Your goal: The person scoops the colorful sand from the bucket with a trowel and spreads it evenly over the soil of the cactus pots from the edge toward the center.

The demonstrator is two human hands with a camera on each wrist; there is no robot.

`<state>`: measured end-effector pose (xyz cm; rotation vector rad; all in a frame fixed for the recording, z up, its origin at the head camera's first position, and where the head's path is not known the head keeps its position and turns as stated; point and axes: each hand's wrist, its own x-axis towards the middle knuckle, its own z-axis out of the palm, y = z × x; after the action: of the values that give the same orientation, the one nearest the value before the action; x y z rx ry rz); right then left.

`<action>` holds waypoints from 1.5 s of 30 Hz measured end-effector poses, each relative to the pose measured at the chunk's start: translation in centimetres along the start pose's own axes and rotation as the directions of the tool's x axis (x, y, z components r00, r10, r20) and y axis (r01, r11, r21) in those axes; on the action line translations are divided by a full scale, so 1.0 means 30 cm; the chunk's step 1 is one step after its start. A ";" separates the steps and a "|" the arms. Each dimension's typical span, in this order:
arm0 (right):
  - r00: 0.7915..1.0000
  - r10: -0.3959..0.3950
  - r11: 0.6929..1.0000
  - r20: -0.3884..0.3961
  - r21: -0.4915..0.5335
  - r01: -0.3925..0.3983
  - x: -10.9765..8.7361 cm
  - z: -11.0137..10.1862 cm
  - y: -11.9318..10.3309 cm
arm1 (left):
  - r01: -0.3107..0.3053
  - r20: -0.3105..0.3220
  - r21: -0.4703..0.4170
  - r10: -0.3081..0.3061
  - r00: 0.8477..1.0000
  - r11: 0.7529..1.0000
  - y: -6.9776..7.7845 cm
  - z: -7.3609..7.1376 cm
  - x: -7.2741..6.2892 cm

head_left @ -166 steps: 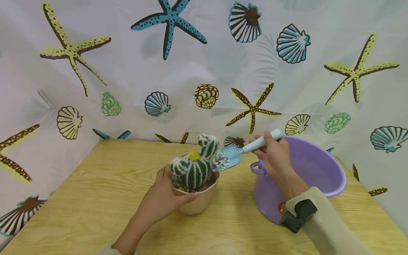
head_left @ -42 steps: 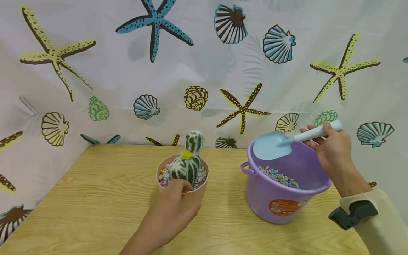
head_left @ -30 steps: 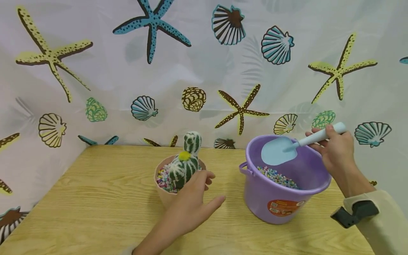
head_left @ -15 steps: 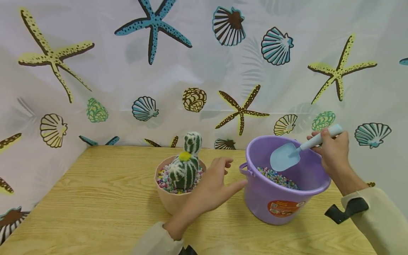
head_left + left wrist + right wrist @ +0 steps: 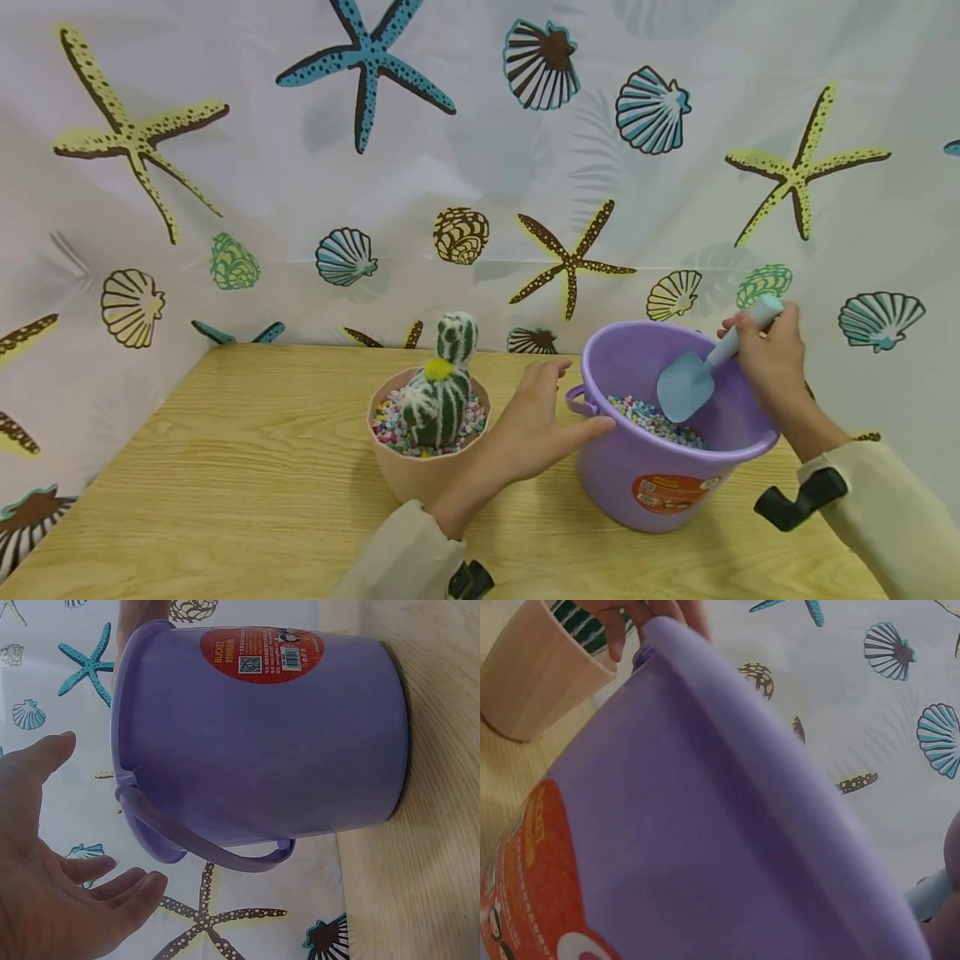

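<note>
My right hand (image 5: pixel 772 358) grips the handle of a light blue trowel (image 5: pixel 686 387), its blade pointing down inside the purple bucket (image 5: pixel 652 475), close over small multicoloured pebbles (image 5: pixel 648 417). In the right wrist view the bucket's rim (image 5: pixel 772 780) hides most of that hand. My left hand (image 5: pixel 532 425) holds nothing, thumb and fingers spread beside the bucket's left rim; the left wrist view shows the hand (image 5: pixel 60 862) facing the rim and folded-down handle (image 5: pixel 202 844). Left of it, a knitted green-and-white cactus (image 5: pixel 438 408) with a yellow flower stands among pebbles in a beige pot (image 5: pixel 405 471).
Everything stands on a wooden table (image 5: pixel 225 467). A white cloth (image 5: pixel 480 150) printed with starfish and shells hangs behind and at the sides. A red label (image 5: pixel 667 493) is on the bucket's front.
My left hand has let go of the pot and moved right to the bucket's rim. The trowel, earlier spilling pebbles into the pot, has swung right and tipped down into the bucket.
</note>
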<state>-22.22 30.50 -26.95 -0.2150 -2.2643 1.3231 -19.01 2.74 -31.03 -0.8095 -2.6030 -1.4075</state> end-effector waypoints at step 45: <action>0.987 -0.091 0.938 0.131 -0.321 0.129 -0.013 0.043 0.020 | 0.018 0.091 0.017 -0.020 0.996 1.000 0.022 0.084 0.071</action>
<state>-22.60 29.68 -28.10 -0.1254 -2.5465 0.9154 -20.06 5.92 -31.33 -0.8691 -2.6926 -1.3843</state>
